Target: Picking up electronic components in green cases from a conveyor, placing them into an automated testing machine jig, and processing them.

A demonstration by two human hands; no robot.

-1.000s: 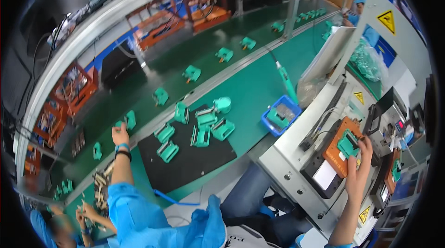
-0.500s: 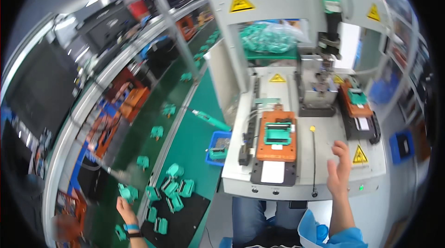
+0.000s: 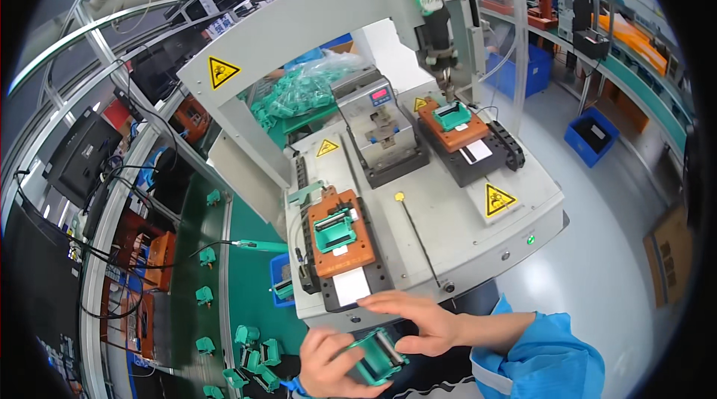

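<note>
At lower centre, I have brought the left hand (image 3: pixel 327 366) from the belt (image 3: pixel 179 332), fingers clamped on a green case (image 3: pixel 378 359); the right hand (image 3: pixel 429 324), fingers apart, puts it between both.

The person's left hand (image 3: pixel 328 368) and right hand (image 3: pixel 427 323) are both bare. Around the left wrist is a bright blue band (image 3: pixel 294 386), only partly visible. The right forearm is uncovered up to a loose, light blue sleeve (image 3: pixel 553 354), its fabric creased into soft folds. A pale greyish strip (image 3: pixel 491 378) runs along the blue cloth's inner side. Clothing at the lower edge shows dark and whitish patches, too cropped to make out.
</note>
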